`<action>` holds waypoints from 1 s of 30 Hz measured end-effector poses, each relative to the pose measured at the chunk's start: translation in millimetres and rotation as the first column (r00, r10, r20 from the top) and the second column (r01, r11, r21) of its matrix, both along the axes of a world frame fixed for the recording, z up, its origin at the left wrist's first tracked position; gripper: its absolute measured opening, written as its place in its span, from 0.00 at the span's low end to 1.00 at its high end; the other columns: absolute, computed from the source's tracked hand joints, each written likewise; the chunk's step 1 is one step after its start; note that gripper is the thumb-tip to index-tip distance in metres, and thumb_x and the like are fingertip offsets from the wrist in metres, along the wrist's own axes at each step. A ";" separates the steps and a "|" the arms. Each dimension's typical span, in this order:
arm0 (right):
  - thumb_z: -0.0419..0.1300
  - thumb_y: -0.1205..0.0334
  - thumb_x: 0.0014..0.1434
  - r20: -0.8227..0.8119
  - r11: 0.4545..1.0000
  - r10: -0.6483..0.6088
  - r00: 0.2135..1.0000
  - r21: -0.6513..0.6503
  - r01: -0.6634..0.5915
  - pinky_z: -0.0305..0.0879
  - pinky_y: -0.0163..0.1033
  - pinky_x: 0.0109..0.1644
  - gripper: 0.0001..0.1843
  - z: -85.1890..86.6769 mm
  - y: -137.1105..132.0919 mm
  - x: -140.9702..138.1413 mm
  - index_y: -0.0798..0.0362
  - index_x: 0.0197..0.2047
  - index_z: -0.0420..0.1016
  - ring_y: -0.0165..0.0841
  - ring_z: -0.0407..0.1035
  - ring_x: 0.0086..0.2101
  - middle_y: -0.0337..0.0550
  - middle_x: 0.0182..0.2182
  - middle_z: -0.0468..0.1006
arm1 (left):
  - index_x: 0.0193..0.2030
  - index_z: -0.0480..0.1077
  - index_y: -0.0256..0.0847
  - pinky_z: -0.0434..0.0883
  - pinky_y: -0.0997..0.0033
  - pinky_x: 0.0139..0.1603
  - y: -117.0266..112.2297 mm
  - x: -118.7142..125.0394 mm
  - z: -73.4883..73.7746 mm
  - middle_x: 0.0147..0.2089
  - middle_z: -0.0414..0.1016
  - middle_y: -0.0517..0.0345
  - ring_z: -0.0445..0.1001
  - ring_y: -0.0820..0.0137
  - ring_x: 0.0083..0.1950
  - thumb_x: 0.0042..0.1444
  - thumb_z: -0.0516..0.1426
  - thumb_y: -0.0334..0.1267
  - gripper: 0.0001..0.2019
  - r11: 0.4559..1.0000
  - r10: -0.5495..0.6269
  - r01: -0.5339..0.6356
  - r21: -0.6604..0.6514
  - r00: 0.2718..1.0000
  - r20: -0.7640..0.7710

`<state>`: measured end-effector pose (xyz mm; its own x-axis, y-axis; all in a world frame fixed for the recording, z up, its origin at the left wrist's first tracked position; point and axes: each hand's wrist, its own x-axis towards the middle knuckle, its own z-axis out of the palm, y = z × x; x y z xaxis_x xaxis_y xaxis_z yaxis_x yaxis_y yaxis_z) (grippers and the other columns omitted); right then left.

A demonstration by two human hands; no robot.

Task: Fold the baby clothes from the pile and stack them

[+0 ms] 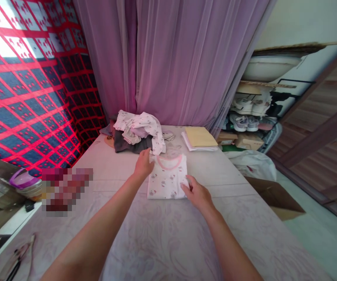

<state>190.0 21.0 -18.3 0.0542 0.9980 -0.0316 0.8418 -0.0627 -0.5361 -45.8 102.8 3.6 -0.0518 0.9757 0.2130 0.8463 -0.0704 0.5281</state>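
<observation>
A white folded shirt (168, 181) with small printed figures and a pink neckline lies flat on the bed in front of me. My left hand (145, 166) is at its upper left corner, fingers stretched forward, thumb by the shoulder edge. On the opposite side, my right hand (199, 194) rests at the shirt's right edge with thumb and index finger apart, the thumb over the fabric. Just beyond my left hand sits a loose pile of clothes: a white printed garment (153, 130) crumpled over a dark grey one (121, 143).
Folded yellow cloth (201, 137) tops a white stack at the far right of the bed (168, 242). Purple curtains (171, 58) hang behind. To the right are a shoe rack with sneakers (241, 121) and an open cardboard box (273, 195). A cable (31, 249) lies lower left.
</observation>
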 end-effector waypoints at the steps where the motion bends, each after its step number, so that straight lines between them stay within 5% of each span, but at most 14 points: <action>1: 0.52 0.52 0.59 0.059 1.000 -0.012 0.998 0.001 0.012 0.61 0.36 0.39 0.25 -1.2 -0.2 3.4 0.47 0.59 0.63 0.35 0.72 0.37 0.40 0.38 0.79 | 0.64 0.56 0.38 0.62 0.61 0.62 -5.5 4.1 -7.7 0.66 0.59 0.43 0.62 0.60 0.64 0.53 0.55 0.32 0.30 0.998 -0.049 0.050 0.032 0.998 -0.032; 6: 0.48 0.53 0.62 0.199 0.998 -0.025 0.980 -0.057 0.038 0.61 0.38 0.41 0.25 -4.0 2.8 2.2 0.50 0.61 0.60 0.37 0.72 0.41 0.44 0.43 0.78 | 0.64 0.59 0.41 0.52 0.50 0.67 -57.7 15.3 -47.3 0.69 0.54 0.47 0.50 0.56 0.70 0.62 0.48 0.45 0.25 0.938 -0.342 0.343 -0.045 0.902 -0.264; 9: 0.48 0.51 0.63 0.254 0.998 -0.012 0.967 -0.063 0.029 0.61 0.40 0.43 0.27 -7.9 1.0 -9.5 0.51 0.63 0.58 0.39 0.71 0.45 0.49 0.49 0.76 | 0.66 0.56 0.45 0.49 0.48 0.68 -80.5 17.3 -58.2 0.70 0.52 0.51 0.47 0.56 0.71 0.64 0.44 0.51 0.26 0.902 -0.429 0.416 -0.115 0.840 -0.331; 18: 0.50 0.53 0.63 0.298 1.000 -0.007 0.955 -0.007 0.010 0.60 0.41 0.50 0.26 -11.5 -5.2 -7.9 0.49 0.63 0.59 0.40 0.67 0.50 0.51 0.53 0.71 | 0.67 0.53 0.48 0.47 0.43 0.67 -80.8 16.3 -45.1 0.71 0.50 0.54 0.47 0.57 0.71 0.63 0.44 0.51 0.27 0.883 -0.467 0.404 -0.240 0.812 -0.349; 23: 0.46 0.60 0.63 0.363 0.957 0.077 0.929 0.235 -0.171 0.42 0.51 0.65 0.28 -6.6 2.6 -27.8 0.52 0.66 0.55 0.43 0.44 0.64 0.50 0.67 0.51 | 0.65 0.58 0.44 0.46 0.48 0.69 -75.4 30.3 -45.4 0.69 0.56 0.53 0.51 0.60 0.70 0.65 0.40 0.44 0.24 0.931 -0.363 0.351 -0.101 0.862 -0.352; 30: 0.43 0.53 0.65 0.326 0.959 0.274 0.905 -0.029 -0.280 0.37 0.57 0.66 0.30 -32.8 10.3 -49.0 0.53 0.67 0.53 0.41 0.40 0.66 0.48 0.68 0.47 | 0.67 0.56 0.39 0.51 0.51 0.68 -73.8 38.5 -66.5 0.69 0.55 0.49 0.51 0.57 0.70 0.64 0.42 0.45 0.26 0.956 -0.294 0.271 -0.113 0.877 -0.380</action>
<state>140.9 31.3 -51.1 -0.2205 0.9745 -0.0414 0.9512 0.2055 -0.2300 -7.3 28.9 -62.8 0.3038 0.9469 0.1051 0.9325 -0.3182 0.1708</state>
